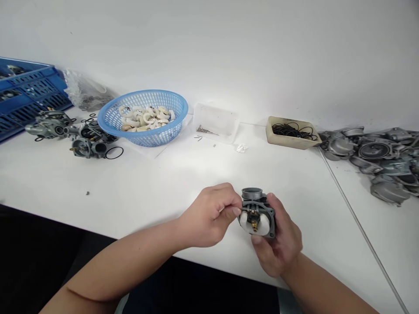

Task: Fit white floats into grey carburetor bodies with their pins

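Note:
A grey metal carburetor (pixel 271 213) rests in my right hand (pixel 283 240), its open underside turned toward me. Inside it sits a white float (pixel 263 226), with a brass jet (pixel 254 225) in the middle. The fingers and thumb of my right hand wrap round the carburetor's right and lower sides. My left hand (pixel 212 213) is closed in a pinch at the carburetor's left edge, on a thin metal pin (pixel 242 209) by the float's hinge. Most of that pin is hidden by the fingertips.
Ahead stand a blue basket (pixel 147 138) of white floats, a clear tray (pixel 225 124) with thin pins, and a beige box (pixel 291 141) of black rubber rings. Carburetors (pixel 87 144) lie left by a blue crate (pixel 36 96). Metal bowls (pixel 389 187) are piled right.

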`<state>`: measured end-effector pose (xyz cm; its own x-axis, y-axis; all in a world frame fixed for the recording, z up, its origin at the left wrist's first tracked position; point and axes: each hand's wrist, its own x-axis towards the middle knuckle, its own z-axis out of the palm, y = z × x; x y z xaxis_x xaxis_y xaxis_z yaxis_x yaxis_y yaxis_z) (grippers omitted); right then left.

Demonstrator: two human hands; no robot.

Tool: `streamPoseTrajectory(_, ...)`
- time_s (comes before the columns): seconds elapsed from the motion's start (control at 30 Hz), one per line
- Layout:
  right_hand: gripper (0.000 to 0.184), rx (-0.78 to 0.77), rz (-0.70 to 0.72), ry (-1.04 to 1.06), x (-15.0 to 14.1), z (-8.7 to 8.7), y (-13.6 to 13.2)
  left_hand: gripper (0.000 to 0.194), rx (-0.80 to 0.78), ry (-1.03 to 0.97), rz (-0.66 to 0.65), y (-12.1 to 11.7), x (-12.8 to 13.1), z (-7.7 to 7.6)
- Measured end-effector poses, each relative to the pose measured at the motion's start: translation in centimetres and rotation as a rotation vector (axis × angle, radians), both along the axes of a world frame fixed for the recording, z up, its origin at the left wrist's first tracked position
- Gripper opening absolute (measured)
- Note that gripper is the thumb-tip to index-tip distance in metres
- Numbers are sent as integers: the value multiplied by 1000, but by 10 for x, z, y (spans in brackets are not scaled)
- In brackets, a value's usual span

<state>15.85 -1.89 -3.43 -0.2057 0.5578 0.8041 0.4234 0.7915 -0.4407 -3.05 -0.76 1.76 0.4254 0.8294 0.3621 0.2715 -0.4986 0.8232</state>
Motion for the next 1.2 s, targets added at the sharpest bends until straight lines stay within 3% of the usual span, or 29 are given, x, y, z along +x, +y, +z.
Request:
streamPoseTrajectory(0.17,71,41,15,5,2,2,-2,8,237,-59,18,-2,4,-4)
streamPoseTrajectory(0.37,76,147,59,-48,4,8,0,9,356,-51,-108,-4,-2,1)
streamPoseTrajectory(0.57,81,216,62,-52,4,8,0,9,467,15,-70,-2,-4,3)
streamPoseTrajectory(0.8,75,181,42,-97,5,13,-2,9,164,-63,-137,-3,-3,7)
streamPoseTrajectory(1.07,79,216,11,-80,0,12,3,12,-111,42,-43,-6,-2,22)
streamPoseTrajectory(1.2,80,168,33,-98,0,10,5,11,-444,-25,13,-6,1,20)
